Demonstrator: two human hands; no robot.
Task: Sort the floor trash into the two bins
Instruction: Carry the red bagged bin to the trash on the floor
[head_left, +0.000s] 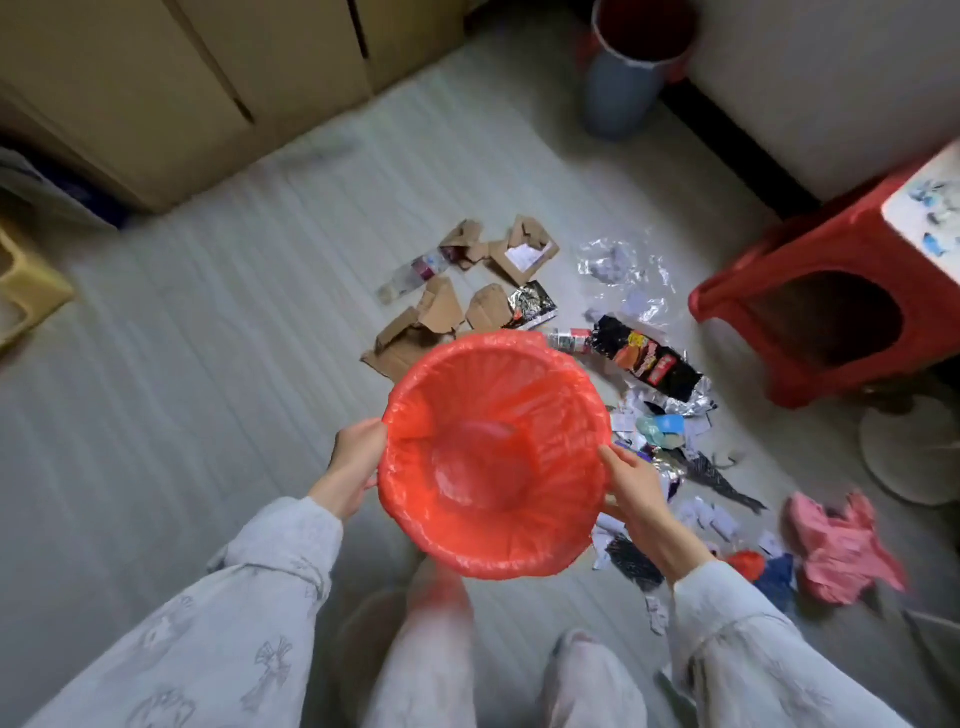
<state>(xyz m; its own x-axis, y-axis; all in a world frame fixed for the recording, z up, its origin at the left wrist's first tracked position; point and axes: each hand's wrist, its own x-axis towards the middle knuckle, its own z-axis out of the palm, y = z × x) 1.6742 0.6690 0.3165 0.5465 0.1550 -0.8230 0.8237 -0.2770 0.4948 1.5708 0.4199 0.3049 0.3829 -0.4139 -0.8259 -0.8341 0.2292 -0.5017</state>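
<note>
Red-lined bin (493, 457) held over floor; left hand (356, 462), right hand (636, 493) fingers clamped on rim.

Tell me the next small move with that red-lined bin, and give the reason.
Probably lower the red-lined bin onto the bare floor beside the litter. The left hand and right hand both grip its rim, so neither is free to pick anything up. The bin looks empty, while the cardboard pieces and black snack wrapper lie unsorted just beyond it.
</note>
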